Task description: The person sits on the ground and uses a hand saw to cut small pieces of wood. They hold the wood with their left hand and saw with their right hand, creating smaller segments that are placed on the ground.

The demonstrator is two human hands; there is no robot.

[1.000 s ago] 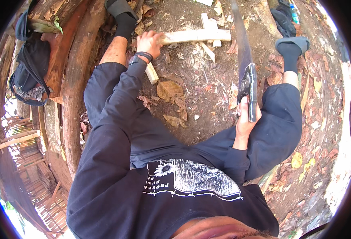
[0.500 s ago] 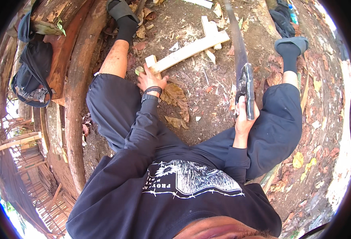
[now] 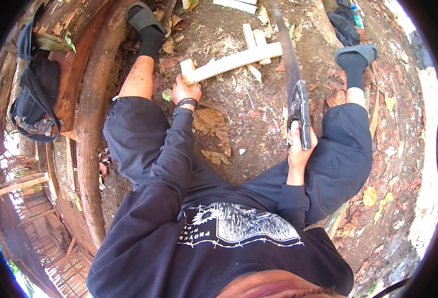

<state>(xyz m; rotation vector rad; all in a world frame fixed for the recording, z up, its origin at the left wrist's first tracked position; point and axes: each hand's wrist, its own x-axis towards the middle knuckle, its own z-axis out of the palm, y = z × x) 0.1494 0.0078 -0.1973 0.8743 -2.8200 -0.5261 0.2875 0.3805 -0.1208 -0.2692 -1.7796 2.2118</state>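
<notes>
My right hand (image 3: 299,151) is closed around the dark handle of a handsaw (image 3: 292,64). The long blade points away from me and passes beside the right end of a pale wooden strip (image 3: 238,63). At that strip's left end, my left hand (image 3: 185,92) grips the wood with its fingers partly hidden underneath. A short wooden block (image 3: 187,65) lies under the strip by my left fingertips. Two more wooden pieces (image 3: 260,39) support the strip near its right end.
Dry leaves (image 3: 213,126) and wood chips litter the dirt ground between my legs. A thick log (image 3: 90,116) runs along the left, where a black bag (image 3: 37,94) hangs. Another dark bag (image 3: 345,27) lies at the far right. White wood pieces (image 3: 235,5) lie farthest ahead.
My left hand has gone from spread fingers at the strip's end to gripping it. The strip has turned slightly, its right end lower. The saw has shifted a little left in view.
</notes>
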